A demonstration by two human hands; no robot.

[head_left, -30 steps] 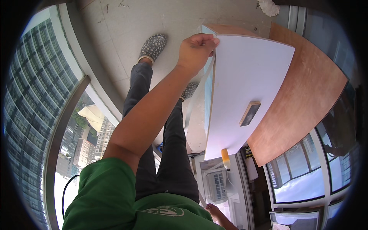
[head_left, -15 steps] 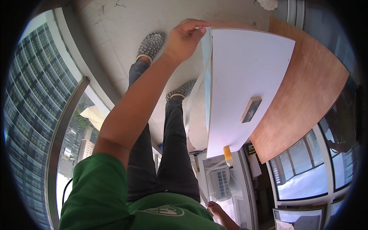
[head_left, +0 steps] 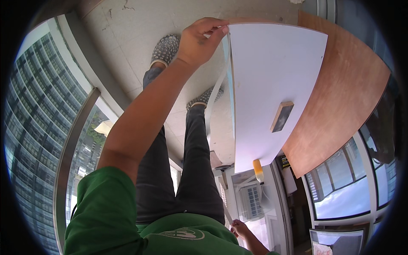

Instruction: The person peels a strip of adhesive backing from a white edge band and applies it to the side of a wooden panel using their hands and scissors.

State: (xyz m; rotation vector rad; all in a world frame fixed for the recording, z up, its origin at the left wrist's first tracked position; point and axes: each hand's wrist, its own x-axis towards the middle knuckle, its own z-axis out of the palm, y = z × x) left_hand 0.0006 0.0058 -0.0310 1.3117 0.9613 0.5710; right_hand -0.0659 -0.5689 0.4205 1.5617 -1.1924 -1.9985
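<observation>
My left hand [head_left: 202,40] is at the far left corner of a white board [head_left: 272,72]. Its thumb and fingers pinch the end of a thin white edging strip [head_left: 216,89] against the board's left edge. From there the strip bows away from the edge and hangs toward me, past my legs. Low in view, by my waist, my right hand [head_left: 241,229] is closed on the strip's other part. On the board lie a wooden block with a dark face [head_left: 282,116] and, at its near end, a yellow-handled tool [head_left: 258,170] with a pale lower part.
A large brown wood panel [head_left: 340,97] lies beneath and right of the white board. To the left runs a window frame [head_left: 72,140] with a building outside. My patterned shoes [head_left: 165,49] stand on the tiled floor [head_left: 123,51]. Glass panes [head_left: 340,199] are at the lower right.
My left hand and the board's far corner appear slightly farther up and left. The near end of the board shifts a little right in view. Both hands keep their hold on the strip.
</observation>
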